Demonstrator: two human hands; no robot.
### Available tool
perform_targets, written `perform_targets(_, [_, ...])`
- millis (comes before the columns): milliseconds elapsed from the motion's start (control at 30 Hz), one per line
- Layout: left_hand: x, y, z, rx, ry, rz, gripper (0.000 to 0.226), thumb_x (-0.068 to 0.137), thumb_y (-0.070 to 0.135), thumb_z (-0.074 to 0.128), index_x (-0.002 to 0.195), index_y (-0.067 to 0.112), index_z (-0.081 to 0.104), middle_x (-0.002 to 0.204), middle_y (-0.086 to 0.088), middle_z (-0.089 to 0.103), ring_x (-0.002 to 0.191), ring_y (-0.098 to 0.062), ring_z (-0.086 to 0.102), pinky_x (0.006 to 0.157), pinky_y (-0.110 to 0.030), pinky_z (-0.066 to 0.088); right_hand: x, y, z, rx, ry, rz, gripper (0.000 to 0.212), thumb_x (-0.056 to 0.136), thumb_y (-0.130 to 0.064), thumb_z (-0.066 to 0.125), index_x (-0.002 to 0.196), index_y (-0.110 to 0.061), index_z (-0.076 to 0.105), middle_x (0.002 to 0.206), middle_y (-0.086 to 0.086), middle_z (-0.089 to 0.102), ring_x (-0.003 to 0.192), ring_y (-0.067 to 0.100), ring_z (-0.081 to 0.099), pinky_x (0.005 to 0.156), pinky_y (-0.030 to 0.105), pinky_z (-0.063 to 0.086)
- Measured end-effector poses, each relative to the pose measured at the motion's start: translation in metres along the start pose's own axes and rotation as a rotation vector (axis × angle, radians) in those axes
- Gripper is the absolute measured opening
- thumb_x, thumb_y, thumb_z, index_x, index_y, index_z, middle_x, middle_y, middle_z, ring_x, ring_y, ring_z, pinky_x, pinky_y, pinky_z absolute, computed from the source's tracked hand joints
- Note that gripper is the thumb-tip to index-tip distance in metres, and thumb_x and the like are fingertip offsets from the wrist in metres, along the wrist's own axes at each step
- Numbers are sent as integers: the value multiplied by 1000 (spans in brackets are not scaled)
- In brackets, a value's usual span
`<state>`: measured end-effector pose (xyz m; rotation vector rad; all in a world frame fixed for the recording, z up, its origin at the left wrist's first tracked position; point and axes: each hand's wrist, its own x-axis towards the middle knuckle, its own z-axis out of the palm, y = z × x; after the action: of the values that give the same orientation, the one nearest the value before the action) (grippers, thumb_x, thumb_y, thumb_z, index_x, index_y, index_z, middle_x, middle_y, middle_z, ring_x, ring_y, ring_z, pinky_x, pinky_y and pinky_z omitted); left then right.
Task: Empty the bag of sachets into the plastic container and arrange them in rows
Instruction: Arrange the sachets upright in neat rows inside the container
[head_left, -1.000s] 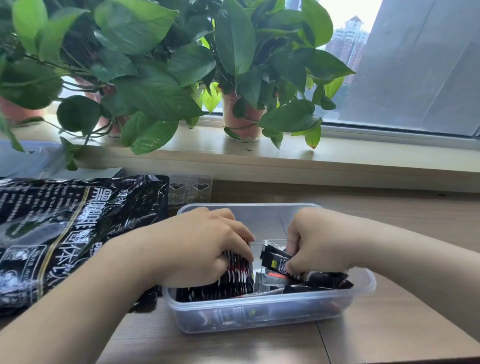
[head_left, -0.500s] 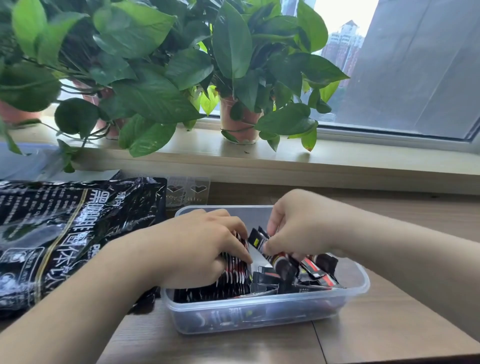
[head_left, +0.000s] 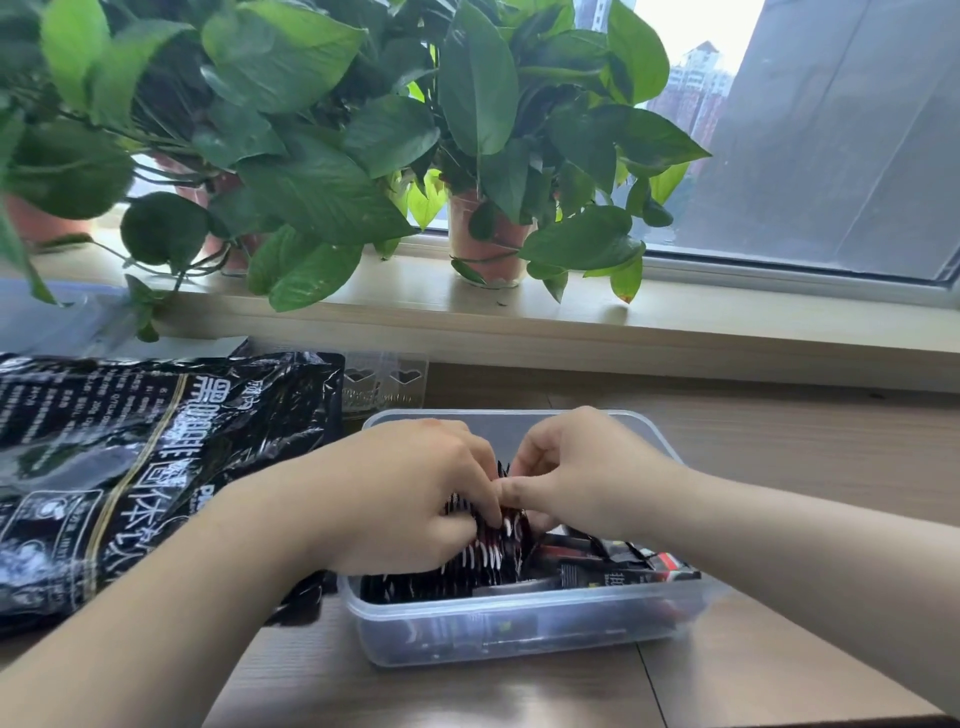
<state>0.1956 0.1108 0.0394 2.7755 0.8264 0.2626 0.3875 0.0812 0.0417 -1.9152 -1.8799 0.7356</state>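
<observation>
Left hand (head_left: 415, 499), right hand (head_left: 582, 467) grip sachets (head_left: 488, 558) in container (head_left: 519, 636).

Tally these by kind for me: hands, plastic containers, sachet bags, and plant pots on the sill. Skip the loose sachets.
Hands: 2 (left hand, right hand, both gripping sachets)
Clear plastic container: 1
Black sachet bag: 1
Plant pots: 3
Total: 7
</observation>
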Motion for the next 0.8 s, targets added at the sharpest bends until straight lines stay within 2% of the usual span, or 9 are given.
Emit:
perform_targets(133, [0, 0, 1, 29, 9, 14, 30, 83, 39, 57, 105, 39, 77, 111, 20, 65, 105, 1, 53, 94, -24, 44, -7, 0, -12, 61, -153, 38, 29, 69, -39, 90, 82, -19, 74, 75, -3, 79, 66, 7, 75, 60, 16, 55])
perform_targets(200, [0, 0, 1, 31, 14, 26, 30, 84, 55, 60, 105, 42, 77, 111, 22, 64, 104, 4, 53, 92, -21, 44, -11, 0, -16, 61, -220, 56, 48, 52, -47, 93, 87, -21, 74, 84, -5, 79, 78, 11, 75, 76, 27, 61])
perform_targets(267, [-1, -1, 1, 25, 12, 32, 38, 80, 68, 60, 105, 44, 76, 111, 24, 63, 103, 6, 53, 91, -20, 45, -14, -1, -19, 43, -270, 68, 64, 39, -54, 91, 92, -22, 74, 87, -5, 79, 88, 17, 76, 90, 40, 59])
perform_targets(367, [0, -1, 2, 29, 8, 50, 44, 77, 74, 61, 105, 44, 76, 111, 25, 63, 103, 8, 52, 90, -22, 46, -15, 1, -16, 33, -246, 50, 54, 48, -40, 97, 92, -21, 71, 81, -4, 79, 84, 20, 76, 90, 43, 59])
perform_targets(433, [0, -1, 1, 41, 18, 58, 43, 78, 70, 63, 107, 41, 76, 110, 23, 65, 104, 6, 53, 91, -25, 47, -15, 3, -12, 2, -212, 37, 45, 55, -29, 97, 90, -21, 69, 74, -6, 76, 77, 15, 74, 87, 40, 59])
perform_targets(533, [0, 1, 1, 58, 22, 56, 48, 80, 63, 64, 121, 39, 69, 108, 21, 66, 103, 3, 55, 92, -25, 46, -15, 3, -12, 14, -224, 40, 41, 59, -20, 96, 88, -22, 68, 70, -9, 73, 74, 11, 73, 85, 34, 60])
perform_targets(633, [0, 2, 0, 69, 4, 53, 43, 84, 58, 63, 125, 46, 66, 113, 24, 62, 105, 4, 52, 94, -23, 44, -16, 4, -18, 54, -246, 39, 40, 61, -20, 95, 93, -20, 71, 80, -5, 78, 86, 19, 76, 86, 35, 60])
perform_targets(733, [1, 2, 1, 120, -26, 48, 37, 88, 57, 58, 124, 53, 65, 114, 23, 55, 106, 5, 47, 96, -26, 42, -14, 8, -20, 137, -199, 79, 31, 69, -19, 91, 94, -18, 72, 84, -2, 80, 79, 17, 77, 72, 25, 61])
perform_targets(800, [2, 2, 0, 127, -39, 55, 36, 90, 55, 56, 125, 54, 63, 119, 24, 54, 108, 6, 45, 98, -26, 40, -11, 11, -17, 127, -143, 115, 21, 75, -20, 87, 90, -16, 73, 83, 3, 80, 75, 15, 78, 80, 31, 62])
